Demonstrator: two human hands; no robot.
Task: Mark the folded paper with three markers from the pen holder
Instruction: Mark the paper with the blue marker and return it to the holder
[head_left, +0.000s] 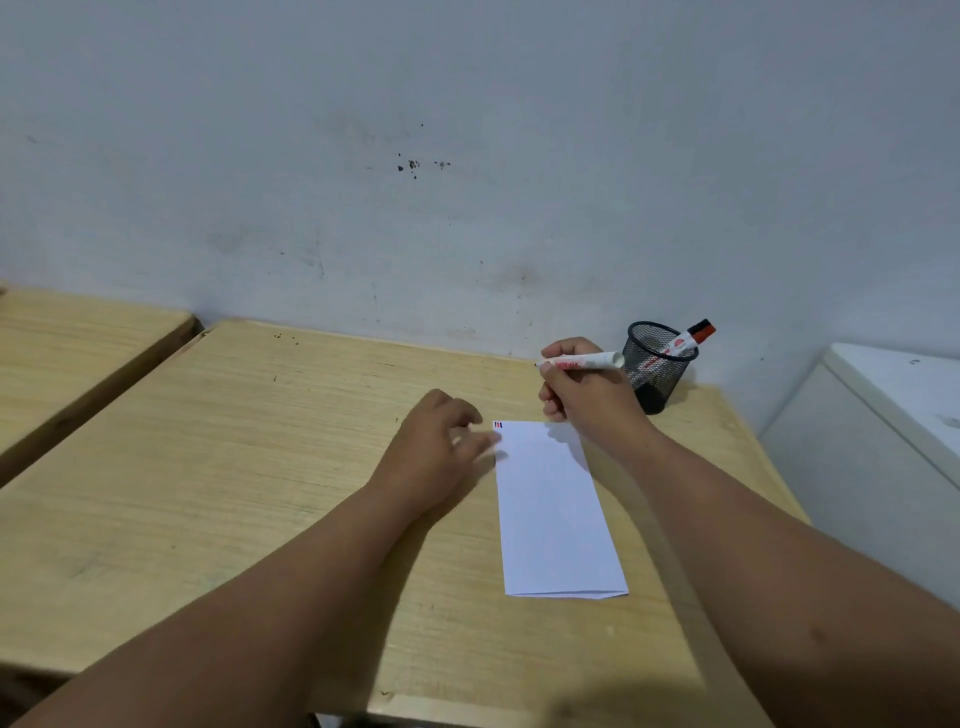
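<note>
A folded white paper (553, 512) lies lengthwise on the wooden desk (249, 467), with small red and dark marks at its far left corner (498, 424). My left hand (439, 441) rests beside the paper's left edge, fingertips touching it. Above the paper's far end, my right hand (582, 387) grips an uncapped white marker (582, 361), held level with its dark tip pointing left. A black mesh pen holder (658, 366) stands just right of that hand, and a red-capped marker (693, 335) leans inside it.
The desk backs onto a scuffed white wall (467, 156). A second wooden desk (78, 343) stands to the left across a narrow gap. At the right edge is a white cabinet or appliance (883, 415).
</note>
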